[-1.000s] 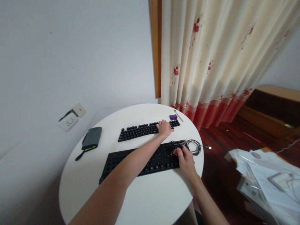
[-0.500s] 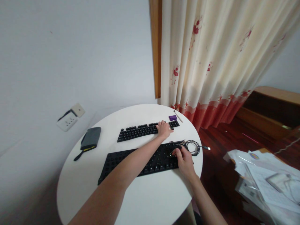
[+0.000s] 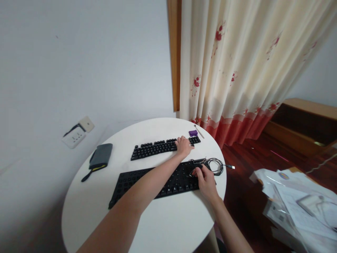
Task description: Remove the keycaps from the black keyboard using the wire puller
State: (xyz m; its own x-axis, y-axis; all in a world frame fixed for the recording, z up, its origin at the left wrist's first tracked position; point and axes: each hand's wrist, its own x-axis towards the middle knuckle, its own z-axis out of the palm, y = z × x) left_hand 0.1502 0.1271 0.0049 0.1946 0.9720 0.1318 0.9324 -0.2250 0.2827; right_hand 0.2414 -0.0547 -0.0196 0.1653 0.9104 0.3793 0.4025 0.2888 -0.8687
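Note:
Black keycaps (image 3: 150,149) lie in keyboard order across the far half of the round white table (image 3: 173,219). My left hand (image 3: 183,146) rests on their right part, fingers spread and thumb out to the side. Nearer me is a black keyboard (image 3: 131,178), its upper rows bare of caps and some caps still along its front row. My left forearm crosses over it and hides its middle. Over the keyboard's right end, my right hand (image 3: 206,178) is closed on a small dark tool with thin wire, apparently a keycap puller (image 3: 192,172).
A coiled black USB cable (image 3: 218,167) lies at the table's right edge, its plug sticking out past it. Behind are a folded purple cloth (image 3: 193,133) and a thin brush (image 3: 200,131). A grey pouch (image 3: 101,155) sits at left. Papers and plastic bags (image 3: 297,200) are piled at right.
The whole view has shifted slightly. Both hands stay in nearly the same places over the keycaps and the keyboard.

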